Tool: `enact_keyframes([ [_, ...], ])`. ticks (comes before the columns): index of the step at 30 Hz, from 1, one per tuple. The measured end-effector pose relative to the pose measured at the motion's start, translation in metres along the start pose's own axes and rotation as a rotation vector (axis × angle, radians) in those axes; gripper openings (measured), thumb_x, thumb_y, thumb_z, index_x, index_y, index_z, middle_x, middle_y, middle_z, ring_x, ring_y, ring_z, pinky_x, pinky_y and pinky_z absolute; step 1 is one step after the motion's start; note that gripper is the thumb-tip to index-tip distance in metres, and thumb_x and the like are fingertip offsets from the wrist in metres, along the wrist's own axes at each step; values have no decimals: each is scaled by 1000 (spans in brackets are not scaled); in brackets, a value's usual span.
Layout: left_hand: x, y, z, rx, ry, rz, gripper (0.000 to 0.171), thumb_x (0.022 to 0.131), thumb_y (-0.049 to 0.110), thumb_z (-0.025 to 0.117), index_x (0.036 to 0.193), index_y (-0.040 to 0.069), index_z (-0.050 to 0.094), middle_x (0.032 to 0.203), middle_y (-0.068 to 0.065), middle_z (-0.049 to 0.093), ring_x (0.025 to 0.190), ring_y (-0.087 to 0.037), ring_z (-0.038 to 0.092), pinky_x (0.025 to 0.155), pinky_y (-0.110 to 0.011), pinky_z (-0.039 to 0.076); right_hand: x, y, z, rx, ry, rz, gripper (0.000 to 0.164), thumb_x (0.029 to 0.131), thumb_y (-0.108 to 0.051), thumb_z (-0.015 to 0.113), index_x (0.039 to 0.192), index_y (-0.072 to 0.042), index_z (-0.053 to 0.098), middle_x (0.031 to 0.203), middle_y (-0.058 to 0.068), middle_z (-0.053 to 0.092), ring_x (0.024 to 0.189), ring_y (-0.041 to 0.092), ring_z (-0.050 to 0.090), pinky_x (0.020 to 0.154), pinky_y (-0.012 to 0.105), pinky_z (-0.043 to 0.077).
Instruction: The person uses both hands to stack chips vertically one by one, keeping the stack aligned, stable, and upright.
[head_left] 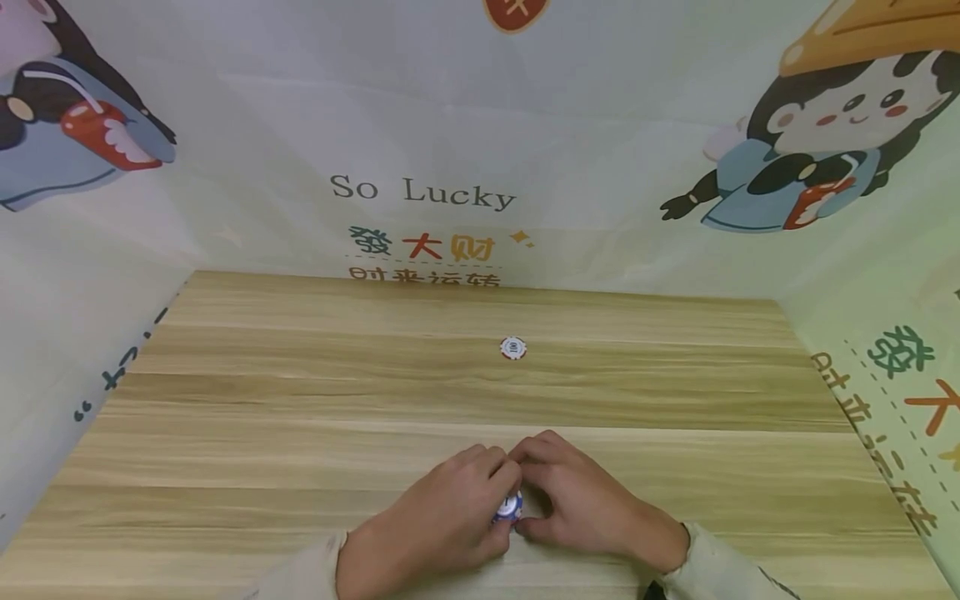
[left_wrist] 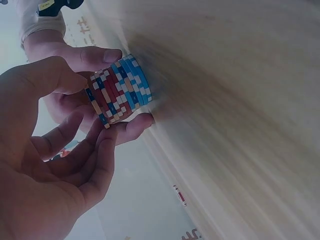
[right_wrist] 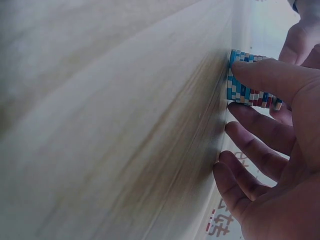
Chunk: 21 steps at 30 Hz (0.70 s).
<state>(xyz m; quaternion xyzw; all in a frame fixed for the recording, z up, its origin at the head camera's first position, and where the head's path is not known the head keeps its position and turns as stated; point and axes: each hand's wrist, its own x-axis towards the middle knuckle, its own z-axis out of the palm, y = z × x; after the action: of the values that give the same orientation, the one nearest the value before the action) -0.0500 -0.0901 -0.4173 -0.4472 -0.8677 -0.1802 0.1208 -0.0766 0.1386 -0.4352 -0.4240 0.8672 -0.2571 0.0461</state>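
A stack of poker chips [left_wrist: 122, 90] stands upright on the wooden table, blue and white ones at the bottom, dark red and mixed ones above. Only part of its blue and white top chip [head_left: 507, 506] shows between the hands in the head view. My left hand [head_left: 450, 508] pinches the upper end of the stack between thumb and fingers. Lower down, my right hand [head_left: 581, 500] holds the stack's sides with thumb and index finger. Its other fingers [right_wrist: 260, 150] are spread along the tabletop in the right wrist view.
Farther back on the table [head_left: 300, 392] lies a single red and white chip [head_left: 513, 347], flat and apart from the stack. A printed cloth [head_left: 450, 108] with cartoon figures and lettering encloses the back and both sides of the table.
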Motion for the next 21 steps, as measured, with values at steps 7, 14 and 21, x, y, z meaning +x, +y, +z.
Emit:
enact_keyframes([
  [7, -1, 0, 3, 16, -17, -8, 27, 81, 18, 84, 97, 11, 64, 94, 3, 60, 83, -11, 56, 75, -22, 52, 0, 0, 0, 1, 7, -4, 36, 84, -17, 93, 117, -9, 81, 128, -7, 68, 121, 14, 57, 104, 34, 53],
  [14, -1, 1, 2, 38, -36, -6, 27, 82, 19, 84, 98, 11, 64, 95, 3, 61, 84, -11, 58, 77, -22, 53, 0, 0, 0, 2, -6, 10, 36, 85, -18, 92, 118, -9, 81, 129, -7, 67, 122, 15, 57, 105, 35, 53],
  [21, -1, 0, 0, 18, -56, -16, 27, 85, 20, 85, 102, 10, 66, 98, 3, 62, 84, -10, 57, 76, -21, 52, 0, -1, 0, 4, -11, 17, 37, 85, -17, 92, 118, -8, 81, 129, -6, 67, 123, 15, 57, 107, 36, 53],
])
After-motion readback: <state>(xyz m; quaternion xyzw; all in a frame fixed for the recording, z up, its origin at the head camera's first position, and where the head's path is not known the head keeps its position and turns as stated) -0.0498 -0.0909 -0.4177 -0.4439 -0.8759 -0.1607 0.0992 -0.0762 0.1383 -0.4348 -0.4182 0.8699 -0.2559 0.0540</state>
